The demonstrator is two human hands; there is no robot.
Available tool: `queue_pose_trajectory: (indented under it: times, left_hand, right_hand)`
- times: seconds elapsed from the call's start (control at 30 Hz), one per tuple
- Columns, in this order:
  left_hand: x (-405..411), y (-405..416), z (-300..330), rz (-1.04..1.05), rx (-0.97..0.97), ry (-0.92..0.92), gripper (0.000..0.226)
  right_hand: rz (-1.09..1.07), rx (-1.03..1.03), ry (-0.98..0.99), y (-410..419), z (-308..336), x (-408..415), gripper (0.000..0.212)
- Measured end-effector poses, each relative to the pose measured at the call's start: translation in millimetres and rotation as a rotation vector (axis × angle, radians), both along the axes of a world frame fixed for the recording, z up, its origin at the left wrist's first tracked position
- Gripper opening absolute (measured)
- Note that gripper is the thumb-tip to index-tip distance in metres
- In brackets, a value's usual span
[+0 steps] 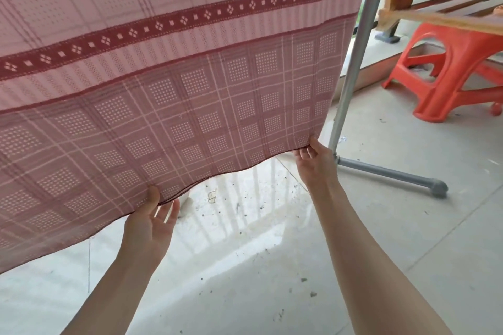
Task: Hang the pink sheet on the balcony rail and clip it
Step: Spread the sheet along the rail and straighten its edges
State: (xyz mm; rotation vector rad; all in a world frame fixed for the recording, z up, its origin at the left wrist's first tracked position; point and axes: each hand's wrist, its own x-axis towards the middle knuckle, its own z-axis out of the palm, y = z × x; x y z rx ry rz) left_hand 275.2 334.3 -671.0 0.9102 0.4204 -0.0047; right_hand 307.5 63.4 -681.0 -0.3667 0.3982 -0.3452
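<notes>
both hands [152, 226] at pink sheet's [174, 68] hem

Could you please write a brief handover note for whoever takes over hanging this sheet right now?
Left hand: grip pinching the bottom hem of the pink checked sheet with a dark red diamond band.
Right hand: grip on the same hem, at its right corner beside the grey metal stand pole.
Done: sheet hangs down from above, clear of the pale tiled floor.
Left: straighten it, then clip; no clips in view, top edge out of frame.

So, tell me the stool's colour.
Orange-red plastic stool, seen in the head view.
</notes>
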Motion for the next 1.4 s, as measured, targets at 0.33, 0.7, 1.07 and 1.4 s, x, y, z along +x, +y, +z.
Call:
queue_pose_trajectory:
  times: [0.33, 0.7, 1.07, 1.4]
  left_hand:
    - [8, -6, 1, 0.050, -0.002, 0.051, 0.010]
    - [18, -11, 5, 0.124, -0.163, 0.040, 0.006]
    - [29, -128, 2, -0.205, -0.236, 0.081, 0.009]
    - [56, -184, 7, -0.191, -0.106, 0.121, 0.004]
  right_hand:
    - [-0.011, 0.084, -0.081, -2, -12, -2, 0.012]
    - [-0.011, 0.084, -0.083, -38, 14, 9, 0.014]
    - [0.023, 0.008, -0.067, -19, 5, 6, 0.013]
    - [0.076, -0.006, -0.090, -42, -5, 3, 0.014]
